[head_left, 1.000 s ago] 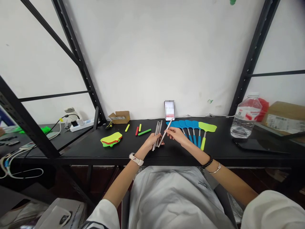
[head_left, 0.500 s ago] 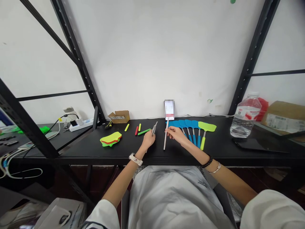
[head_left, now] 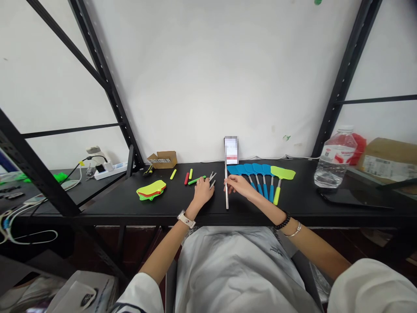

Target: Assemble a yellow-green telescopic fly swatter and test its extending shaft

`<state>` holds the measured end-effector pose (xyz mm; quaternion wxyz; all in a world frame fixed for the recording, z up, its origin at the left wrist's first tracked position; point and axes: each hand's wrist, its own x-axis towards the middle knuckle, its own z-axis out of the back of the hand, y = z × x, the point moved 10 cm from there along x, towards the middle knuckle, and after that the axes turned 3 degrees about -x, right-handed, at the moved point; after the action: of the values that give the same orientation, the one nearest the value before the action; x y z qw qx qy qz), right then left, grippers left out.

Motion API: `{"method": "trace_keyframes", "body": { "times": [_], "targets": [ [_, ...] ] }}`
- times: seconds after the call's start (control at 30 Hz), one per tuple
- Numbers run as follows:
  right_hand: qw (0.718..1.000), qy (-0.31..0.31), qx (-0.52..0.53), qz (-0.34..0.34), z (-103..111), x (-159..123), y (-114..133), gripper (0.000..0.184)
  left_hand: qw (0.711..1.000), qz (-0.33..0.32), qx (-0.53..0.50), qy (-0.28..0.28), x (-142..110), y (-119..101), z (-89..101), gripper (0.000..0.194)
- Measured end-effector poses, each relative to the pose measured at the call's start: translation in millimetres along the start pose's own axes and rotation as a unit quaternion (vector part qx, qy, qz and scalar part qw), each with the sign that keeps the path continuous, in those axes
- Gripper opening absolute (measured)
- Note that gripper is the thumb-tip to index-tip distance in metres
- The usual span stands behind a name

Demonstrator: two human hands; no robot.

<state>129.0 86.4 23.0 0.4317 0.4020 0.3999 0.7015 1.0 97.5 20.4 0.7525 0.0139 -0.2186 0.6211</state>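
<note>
My right hand (head_left: 237, 184) is closed on a slim silver metal rod (head_left: 226, 191), held nearly upright in the view. My left hand (head_left: 203, 191) lies low over the table with fingers stretched out. Several thin silver rods (head_left: 213, 176) stick out from beneath it on the right, partly hidden. A green handle (head_left: 193, 181) lies at the fingertips of that hand. Beyond it are a red handle (head_left: 186, 178) and a yellow-green handle (head_left: 191, 174). Right of my right hand, several blue fly swatters (head_left: 257, 169) lie beside a yellow-green fly swatter (head_left: 282, 173).
A phone (head_left: 231, 150) leans on the wall. Stacked swatter heads (head_left: 151, 190), another yellow-green handle (head_left: 173, 174) and a small open carton (head_left: 162, 160) are on the left. At right stand a large water bottle (head_left: 335, 158) and a dark flat tablet-like slab (head_left: 355, 199).
My left hand has lowered the bundle of rods to the table and its fingers have loosened, with the rods fanned out. The rod in my right hand has turned more upright.
</note>
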Motion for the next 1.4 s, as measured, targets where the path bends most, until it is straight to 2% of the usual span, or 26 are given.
{"method": "trace_keyframes", "body": {
  "times": [0.13,0.47,0.6,0.7,0.8,0.9,0.97,1.07,1.23,1.33,1.4],
  "targets": [
    [1.000,0.007,-0.007,-0.005,-1,0,-1,0.022,0.999,-0.006,0.034,0.013,-1,-2,-4.2,0.044],
    [1.000,0.012,-0.020,0.000,-2,-1,2,0.024,0.998,0.008,0.050,0.027,0,2,-6.6,0.042],
    [1.000,-0.002,0.007,0.017,3,-3,8,0.023,1.000,0.009,0.029,0.005,3,4,4.7,0.039],
    [1.000,0.011,0.008,0.024,3,-3,10,0.025,0.998,-0.016,-0.066,-0.015,8,-1,19.9,0.037],
    [0.999,0.041,-0.005,0.028,-2,-3,13,0.028,0.968,-0.045,-0.244,-0.030,12,-7,38.5,0.029],
    [0.996,0.072,-0.017,0.044,-8,-7,21,0.029,0.907,-0.030,-0.420,-0.006,14,-6,46.2,0.026],
    [0.994,0.093,-0.033,0.054,-12,-11,26,0.030,0.873,-0.020,-0.487,0.020,12,-6,46.6,0.028],
    [0.991,0.100,-0.068,0.065,-15,-16,30,0.030,0.849,-0.024,-0.526,0.043,8,-8,48.7,0.029],
    [0.982,0.065,-0.149,0.095,-9,-17,43,0.026,0.842,-0.032,-0.538,0.015,7,-6,61.2,0.026],
    [0.974,-0.031,-0.169,0.148,15,-36,81,0.022,0.840,-0.058,-0.539,-0.011,9,-5,73.7,0.028],
    [0.959,-0.119,-0.154,0.207,39,-71,119,0.022,0.839,-0.069,-0.540,-0.019,11,-3,79.5,0.028]
  ]
}}
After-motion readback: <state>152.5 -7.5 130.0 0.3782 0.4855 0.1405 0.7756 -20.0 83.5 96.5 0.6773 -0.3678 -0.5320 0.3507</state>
